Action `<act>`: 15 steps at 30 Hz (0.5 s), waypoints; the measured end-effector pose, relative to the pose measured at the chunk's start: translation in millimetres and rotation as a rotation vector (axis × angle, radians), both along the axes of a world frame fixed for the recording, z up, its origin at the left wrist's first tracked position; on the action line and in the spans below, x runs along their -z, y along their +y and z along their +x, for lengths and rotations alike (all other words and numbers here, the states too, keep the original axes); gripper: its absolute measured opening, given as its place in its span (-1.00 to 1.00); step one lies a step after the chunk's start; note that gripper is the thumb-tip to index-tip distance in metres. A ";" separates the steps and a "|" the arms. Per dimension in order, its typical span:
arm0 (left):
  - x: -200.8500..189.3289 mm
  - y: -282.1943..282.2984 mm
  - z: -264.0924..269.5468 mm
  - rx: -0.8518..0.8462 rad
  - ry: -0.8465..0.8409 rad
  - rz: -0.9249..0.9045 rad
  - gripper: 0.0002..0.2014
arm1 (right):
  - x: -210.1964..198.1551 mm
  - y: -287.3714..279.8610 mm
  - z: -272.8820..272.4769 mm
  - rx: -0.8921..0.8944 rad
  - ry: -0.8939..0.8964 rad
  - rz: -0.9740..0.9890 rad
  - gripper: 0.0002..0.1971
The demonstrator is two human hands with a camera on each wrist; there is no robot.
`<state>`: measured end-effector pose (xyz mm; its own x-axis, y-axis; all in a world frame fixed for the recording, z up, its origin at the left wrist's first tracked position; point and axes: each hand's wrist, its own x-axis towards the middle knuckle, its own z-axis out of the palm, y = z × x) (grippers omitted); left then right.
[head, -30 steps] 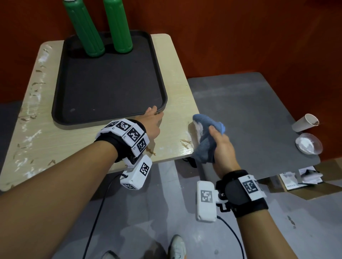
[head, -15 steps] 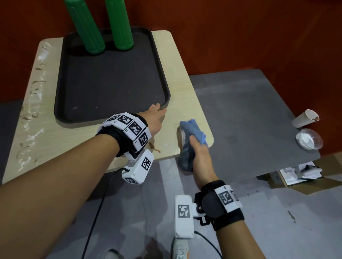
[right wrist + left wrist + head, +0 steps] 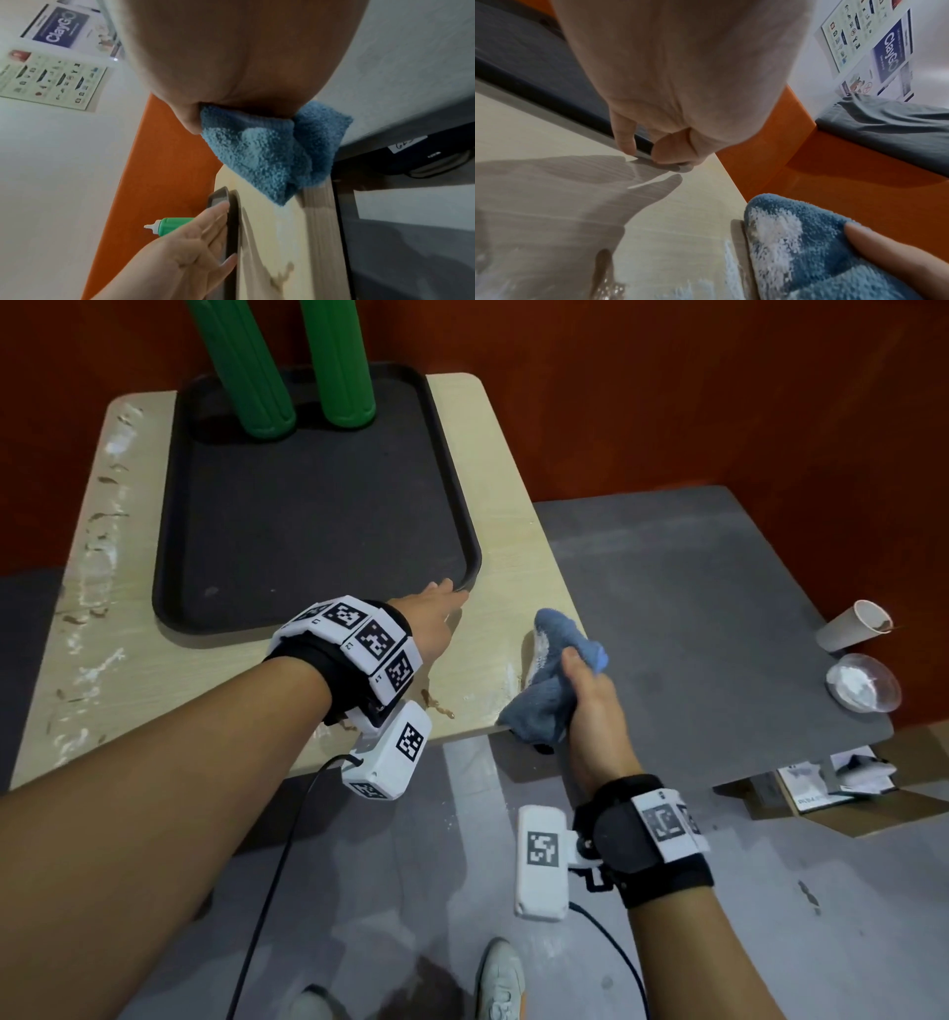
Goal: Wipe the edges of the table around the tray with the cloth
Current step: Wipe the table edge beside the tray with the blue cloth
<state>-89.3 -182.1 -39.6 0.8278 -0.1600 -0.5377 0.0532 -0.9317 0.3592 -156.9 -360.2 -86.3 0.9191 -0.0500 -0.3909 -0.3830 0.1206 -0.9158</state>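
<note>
A black tray (image 3: 464, 521) lies on the light wooden table (image 3: 513, 516). My left hand (image 3: 431, 618) rests straight fingers on the tray's near right corner, as the right wrist view shows for the left hand (image 3: 185, 253) and the tray (image 3: 232, 223). My right hand (image 3: 590, 701) grips a bunched blue cloth (image 3: 554, 660) against the table's near right corner. Part of the cloth hangs over the near edge. White powder clings to the cloth (image 3: 808, 253). White residue lies on the table (image 3: 277, 243) beside the cloth (image 3: 257, 152).
Two green bottles (image 3: 246, 367) (image 3: 339, 361) stand at the tray's far end. White and brown smears cover the table's left strip (image 3: 97, 608), and a brown spill (image 3: 436, 706) sits near the front edge. A grey table (image 3: 693, 618) at the right carries a tipped paper cup (image 3: 852, 624) and a powder dish (image 3: 862, 683).
My right hand swept the cloth leftward over the table's near right corner, then back toward the corner's right side. My left hand stayed on the tray's corner.
</note>
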 end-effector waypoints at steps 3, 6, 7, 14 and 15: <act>0.8 2.6 3.0 -0.026 0.016 -0.041 -0.27 | -0.7 18.9 -9.4 -0.068 0.042 -0.003 -0.51; 0.6 4.4 5.0 -0.043 0.023 -0.073 -0.28 | 1.6 38.5 -21.1 -0.119 0.022 -0.021 -0.68; -0.3 4.3 5.2 -0.045 0.022 -0.078 -0.30 | 2.7 44.7 -24.0 -0.136 0.015 -0.037 -0.72; -4.9 2.3 5.5 -0.055 0.023 -0.075 -0.36 | 1.4 38.9 -19.2 -0.175 -0.023 -0.045 -0.74; -5.3 2.9 5.8 -0.059 0.032 -0.077 -0.34 | 1.7 33.6 -13.7 -0.164 -0.022 -0.050 -0.73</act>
<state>-83.6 -179.2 -34.3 0.8197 -0.1529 -0.5520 0.1201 -0.8964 0.4267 -170.6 -326.5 -88.0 0.9247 0.0828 -0.3715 -0.3737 0.0125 -0.9275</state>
